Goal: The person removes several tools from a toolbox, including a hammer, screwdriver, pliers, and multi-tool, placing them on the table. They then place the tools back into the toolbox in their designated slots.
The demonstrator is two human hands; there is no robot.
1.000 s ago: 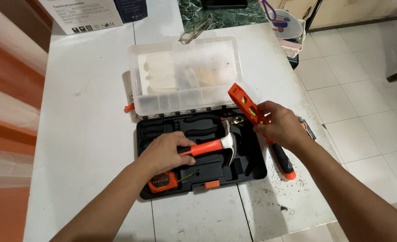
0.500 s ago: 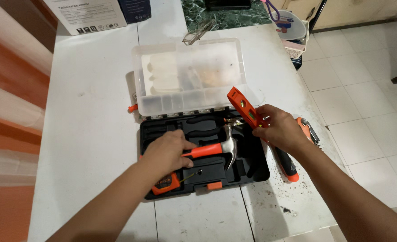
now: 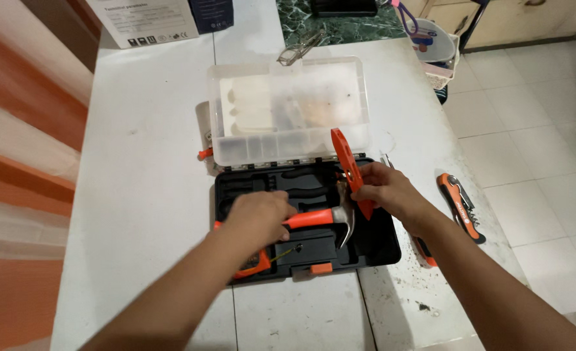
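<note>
Head view, left hand: the left hand (image 3: 258, 218) lies over the black tool case (image 3: 379, 244), its fingers closed around the orange handle of a hammer (image 3: 323, 218).
Head view, hammer: it lies across the middle of the case, handle to the left under the hand, steel claw head to the right, curving down toward the front of the case.
Head view, right hand: the right hand (image 3: 385, 192) is over the right part of the case, fingers pinched shut on a small orange level (image 3: 346, 162).
Head view, level: it stands tilted, upper end near the lid's lower edge, lower end below the hand, just beside the hammer head.
Head view, tool case: open on the white bench (image 3: 145, 162), with an orange latch at its front edge and moulded recesses in the tray.
Head view, lid: the clear lid (image 3: 288, 107) is folded back behind the tray; pale compartments show through it, but I cannot tell what they hold.
Head view, tape measure: an orange and black tape measure (image 3: 255, 263) sits in the front left corner of the case, partly under the left forearm.
Head view, bench right side: an orange and black folding knife (image 3: 460, 208) lies well to the right of the case; another orange-handled tool (image 3: 426, 253) shows just past the case, mostly hidden by the right forearm.
Head view, bench far edge: a white carton (image 3: 148, 23) stands at the back left, and a wire clip (image 3: 301, 49) lies behind the lid.
</note>
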